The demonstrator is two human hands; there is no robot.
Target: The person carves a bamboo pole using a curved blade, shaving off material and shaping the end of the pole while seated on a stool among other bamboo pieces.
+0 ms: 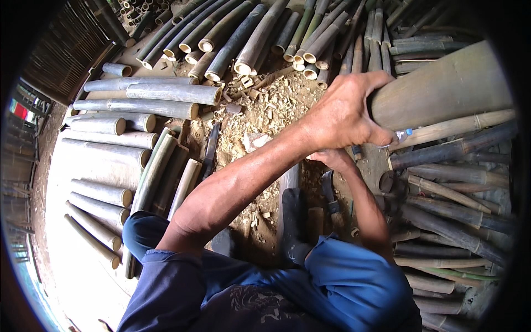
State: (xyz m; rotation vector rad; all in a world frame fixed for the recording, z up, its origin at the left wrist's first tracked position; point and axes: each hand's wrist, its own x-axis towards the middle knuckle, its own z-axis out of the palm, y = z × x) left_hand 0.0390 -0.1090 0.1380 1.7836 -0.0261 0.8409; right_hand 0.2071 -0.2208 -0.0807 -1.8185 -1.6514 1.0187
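Note:
My left arm reaches across to the right, and my left hand point(351, 110) is closed on the near end of a thick grey-green bamboo pole point(442, 83). Its thumb is below the pole and a finger lies along the upper side. Just under the left wrist is my right hand point(333, 158); its fingers are mostly hidden, so what they hold, if anything, does not show. A curved blade point(327, 185) lies below the right hand, beside my leg. A long dark blade point(212, 141) rests farther left among wood shavings point(265, 110).
Cut bamboo lengths point(160, 108) lie in rows at left. More poles point(265, 36) are stacked at the far side, and a dense pile point(459, 210) fills the right. Split bamboo pieces point(157, 166) stand by my left knee.

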